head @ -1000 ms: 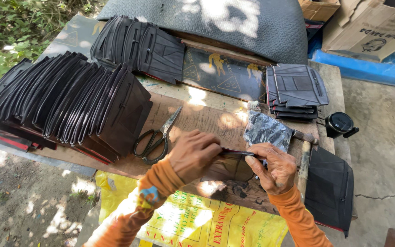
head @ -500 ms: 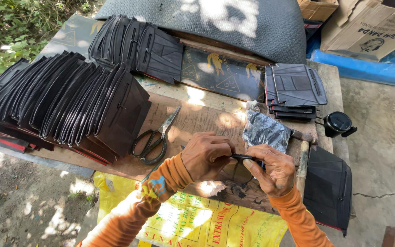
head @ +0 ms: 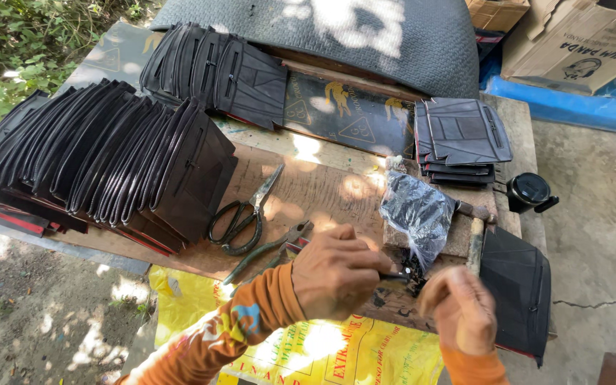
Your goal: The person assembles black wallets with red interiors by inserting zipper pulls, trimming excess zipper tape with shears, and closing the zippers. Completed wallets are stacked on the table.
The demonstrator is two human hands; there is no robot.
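Note:
My left hand (head: 336, 269) is closed around a small dark piece at the front edge of the wooden work board (head: 308, 192), its fingertips pointing right. My right hand (head: 463, 311) hovers just right of it, fingers curled; what it holds is hidden. Between and above them lies a crumpled clear plastic bag (head: 416, 214) with small black bits spilling out. Pliers (head: 269, 249) lie just left of my left hand, and black-handled scissors (head: 240, 214) beyond them.
A long row of black rubber pieces (head: 101, 160) stands at left, another row (head: 215, 71) at the back, a flat stack (head: 465, 139) at right. A hammer handle (head: 475, 242), a black piece (head: 522, 292), a round black container (head: 530, 191), cardboard boxes (head: 579, 43) and a yellow sack (head: 336, 353) are around.
My right hand has drawn back down and to the right, away from the left. The left hand has shifted right toward the bag's mouth, still gripping the small dark piece.

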